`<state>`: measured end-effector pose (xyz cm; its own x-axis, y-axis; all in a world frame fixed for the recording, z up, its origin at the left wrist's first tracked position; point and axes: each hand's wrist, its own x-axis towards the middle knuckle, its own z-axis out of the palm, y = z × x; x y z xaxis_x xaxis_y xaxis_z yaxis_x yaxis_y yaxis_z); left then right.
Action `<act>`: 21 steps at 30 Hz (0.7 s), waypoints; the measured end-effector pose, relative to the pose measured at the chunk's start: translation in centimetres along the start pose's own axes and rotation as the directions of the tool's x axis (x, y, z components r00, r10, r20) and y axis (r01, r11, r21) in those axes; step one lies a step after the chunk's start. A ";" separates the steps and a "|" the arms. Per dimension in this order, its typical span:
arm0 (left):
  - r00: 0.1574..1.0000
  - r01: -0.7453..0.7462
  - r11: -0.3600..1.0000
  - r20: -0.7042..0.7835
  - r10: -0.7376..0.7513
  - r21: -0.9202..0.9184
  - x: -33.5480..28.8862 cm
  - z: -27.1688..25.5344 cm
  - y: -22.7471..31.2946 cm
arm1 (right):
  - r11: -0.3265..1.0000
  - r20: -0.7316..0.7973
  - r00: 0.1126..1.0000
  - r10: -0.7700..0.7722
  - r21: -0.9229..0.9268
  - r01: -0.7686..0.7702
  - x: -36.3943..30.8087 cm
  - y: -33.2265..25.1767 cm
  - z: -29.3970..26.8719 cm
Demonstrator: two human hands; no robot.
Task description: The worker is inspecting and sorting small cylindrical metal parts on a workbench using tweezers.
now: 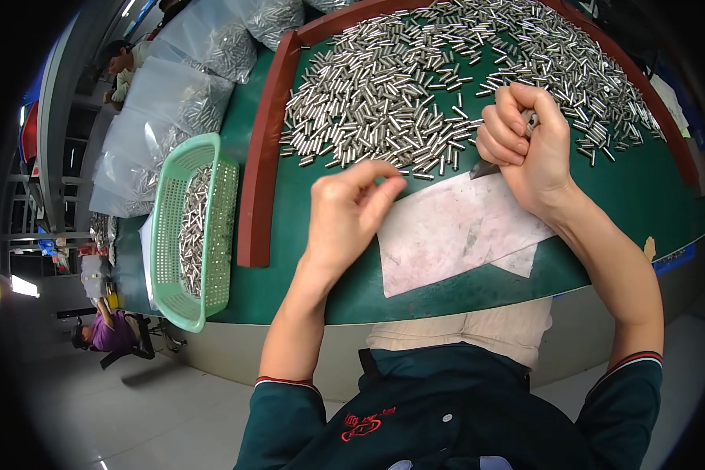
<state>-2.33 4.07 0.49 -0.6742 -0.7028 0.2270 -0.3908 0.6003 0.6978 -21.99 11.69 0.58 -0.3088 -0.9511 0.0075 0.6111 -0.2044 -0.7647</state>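
Silvery pins [415,86], green table [634,204] (perforated mint-green basket [168,235])

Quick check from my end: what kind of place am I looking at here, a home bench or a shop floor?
Most likely a factory sorting or inspection station. A green worktable is heaped with small metal pins, a green basket holds more, and clear bags of them are stacked behind.

shirt: dark teal polo with short sleeves, filling the lower middle of the frame
cuffs: dark ribbed bands edged with thin red and white stripes, at lower left and lower right
chest: small red embroidered emblem and one pale button
trousers: pale beige, just above the shirt
forearms: bare
left hand [351,210]: no glove or ring
right hand [525,141]: no glove
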 end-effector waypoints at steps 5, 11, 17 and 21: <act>0.838 -0.476 0.878 0.274 0.472 -0.058 -0.8 1.2 0.8 | 1.000 0.018 1.000 -0.010 0.015 0.010 -0.1 0.0 0.5; 0.945 -0.134 0.990 0.306 0.116 0.038 -1.0 0.2 1.2 | 0.993 0.198 0.980 -0.026 0.119 0.003 -1.9 0.5 1.9; 0.965 -0.141 0.986 0.236 0.117 0.085 -1.2 1.3 1.2 | 0.999 0.231 0.973 0.015 0.035 -0.024 -2.4 2.1 2.3; 0.970 -0.099 0.993 0.231 0.081 0.065 -1.3 1.5 1.4 | 0.997 0.146 0.988 0.046 0.048 -0.054 -2.4 1.9 2.3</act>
<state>-2.98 6.37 0.17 -0.8303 -0.5443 0.1198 -0.3621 0.6902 0.6266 -18.42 13.03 0.61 -0.1709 -0.9831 0.0661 0.6612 -0.1641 -0.7321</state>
